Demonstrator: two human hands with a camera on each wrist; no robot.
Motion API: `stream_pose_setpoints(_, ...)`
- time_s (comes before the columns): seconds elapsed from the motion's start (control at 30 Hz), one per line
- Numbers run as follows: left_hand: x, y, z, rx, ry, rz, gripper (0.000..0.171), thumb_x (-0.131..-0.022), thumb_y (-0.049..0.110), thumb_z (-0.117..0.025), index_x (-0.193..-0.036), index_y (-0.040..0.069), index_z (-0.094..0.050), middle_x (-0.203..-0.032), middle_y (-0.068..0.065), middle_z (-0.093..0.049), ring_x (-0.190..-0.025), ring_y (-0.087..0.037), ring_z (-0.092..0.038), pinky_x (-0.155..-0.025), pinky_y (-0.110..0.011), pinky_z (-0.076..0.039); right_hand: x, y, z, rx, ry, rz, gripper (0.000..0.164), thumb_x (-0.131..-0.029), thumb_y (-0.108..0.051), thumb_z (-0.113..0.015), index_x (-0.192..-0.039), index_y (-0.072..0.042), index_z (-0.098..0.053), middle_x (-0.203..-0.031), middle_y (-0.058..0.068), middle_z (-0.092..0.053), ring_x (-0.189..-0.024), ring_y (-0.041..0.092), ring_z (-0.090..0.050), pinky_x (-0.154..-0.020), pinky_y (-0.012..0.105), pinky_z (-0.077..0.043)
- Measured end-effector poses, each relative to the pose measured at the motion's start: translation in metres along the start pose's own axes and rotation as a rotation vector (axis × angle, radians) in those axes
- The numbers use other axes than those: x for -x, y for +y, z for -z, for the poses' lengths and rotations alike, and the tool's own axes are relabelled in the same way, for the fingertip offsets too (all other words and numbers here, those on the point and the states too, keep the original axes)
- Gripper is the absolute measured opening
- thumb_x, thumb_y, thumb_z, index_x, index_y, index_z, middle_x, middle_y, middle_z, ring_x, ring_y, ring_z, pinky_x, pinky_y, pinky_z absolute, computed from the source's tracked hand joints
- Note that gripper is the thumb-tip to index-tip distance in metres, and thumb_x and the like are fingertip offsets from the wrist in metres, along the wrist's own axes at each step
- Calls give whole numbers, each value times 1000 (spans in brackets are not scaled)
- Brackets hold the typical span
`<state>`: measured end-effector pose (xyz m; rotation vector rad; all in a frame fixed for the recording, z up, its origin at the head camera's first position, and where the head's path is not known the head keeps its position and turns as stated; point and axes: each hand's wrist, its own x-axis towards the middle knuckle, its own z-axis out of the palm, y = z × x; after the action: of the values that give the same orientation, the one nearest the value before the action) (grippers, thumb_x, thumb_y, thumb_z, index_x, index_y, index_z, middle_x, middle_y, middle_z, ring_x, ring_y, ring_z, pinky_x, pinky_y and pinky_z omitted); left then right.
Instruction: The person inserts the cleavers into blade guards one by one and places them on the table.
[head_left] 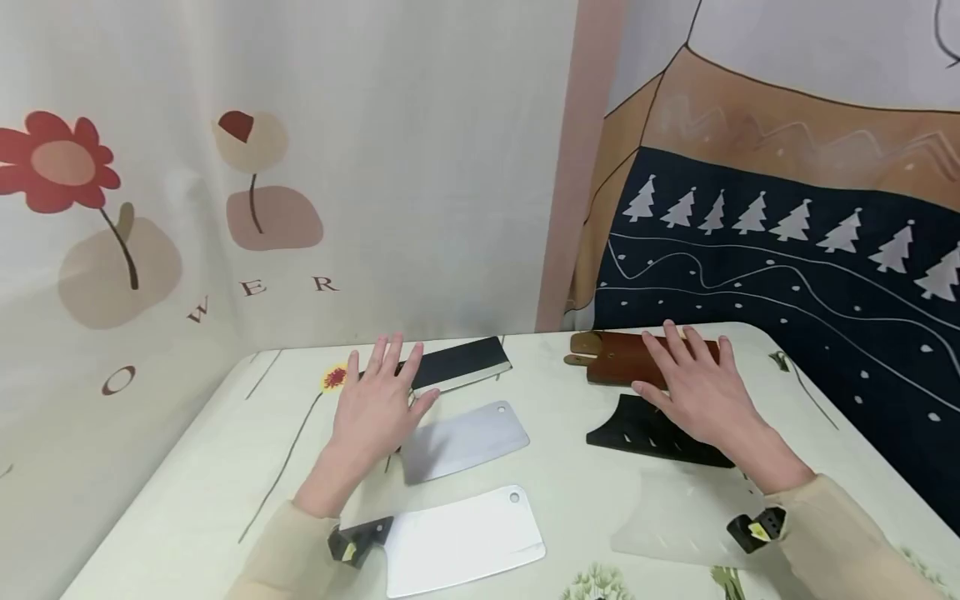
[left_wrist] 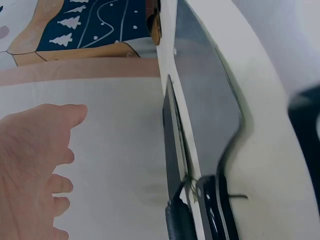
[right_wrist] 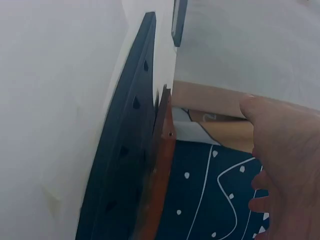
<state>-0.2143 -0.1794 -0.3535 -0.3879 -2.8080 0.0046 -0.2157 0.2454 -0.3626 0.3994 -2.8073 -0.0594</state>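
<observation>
My left hand (head_left: 378, 408), fingers straight and spread, hovers above the handle ends of the cleavers on the left; it grips nothing. Farthest back lies a dark-bladed cleaver (head_left: 463, 364) with a pale edge, then a plain steel cleaver (head_left: 468, 442), its handle mostly behind that hand. A wider, bright cleaver (head_left: 465, 542) with a black handle is nearest. My right hand (head_left: 705, 396), also outstretched, is over a brown leather sheath (head_left: 618, 360) and a black blade cover (head_left: 637, 429), partly hiding both. Nearer me lies a translucent whitish blade cover (head_left: 660, 521).
All of these lie on a pale table (head_left: 562, 467) printed with flowers. A white curtain (head_left: 420, 167) hangs behind it, and a dark cloth with white trees (head_left: 750, 258) hangs at the right. Each wrist carries a black strap mount (head_left: 756, 529).
</observation>
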Motion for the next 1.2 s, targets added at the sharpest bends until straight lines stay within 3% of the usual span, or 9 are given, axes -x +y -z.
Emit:
stream_pose_setpoints(0.33,-7,-30,-4,-25,-33,10,72,-102,50,-56,-158,8,-39,-162,-25,-29,-152,-42,-20,-117,-68,-12,-22,8,-8,32,-59,-44,78,-101,-48,-59,-158,-2,-34,-161,33,-25,-145,53,-24,-111,77,-11)
stream_pose_setpoints(0.63,-23,-50,-20,-7,-90,35,71,-104,49,-52,-158,5,-38,-161,-28,-30,-151,-45,-18,-116,-69,-11,-45,24,-20,-28,-105,-87,88,-102,-48,-58,-161,4,-17,-163,33,-17,-146,53,-23,-113,75,-10)
stream_pose_setpoints(0.77,-28,-57,-28,57,-112,43,70,-104,45,-55,-158,4,-37,-162,-29,-27,-151,-46,-16,-115,-70,-11,-53,38,-28,-83,-155,-82,89,-102,-51,-55,-161,4,-16,-163,34,-14,-146,54,-21,-112,75,-12)
stream_pose_setpoints(0.97,-32,-70,-43,215,-170,24,69,-103,35,-60,-158,1,-35,-162,-30,-25,-151,-49,-13,-114,-72,-11,-61,57,-41,-297,-269,-73,94,-100,-55,-59,-161,4,-19,-163,35,-11,-145,59,-15,-112,75,-12)
stream_pose_setpoints(1.2,-36,-87,-61,332,-188,-15,64,-102,26,-65,-153,-4,-41,-157,-33,-34,-144,-53,-28,-114,-66,-26,-58,80,-56,-387,-308,-69,102,-93,-53,-71,-159,7,-23,-161,36,-16,-144,58,-18,-113,73,-16)
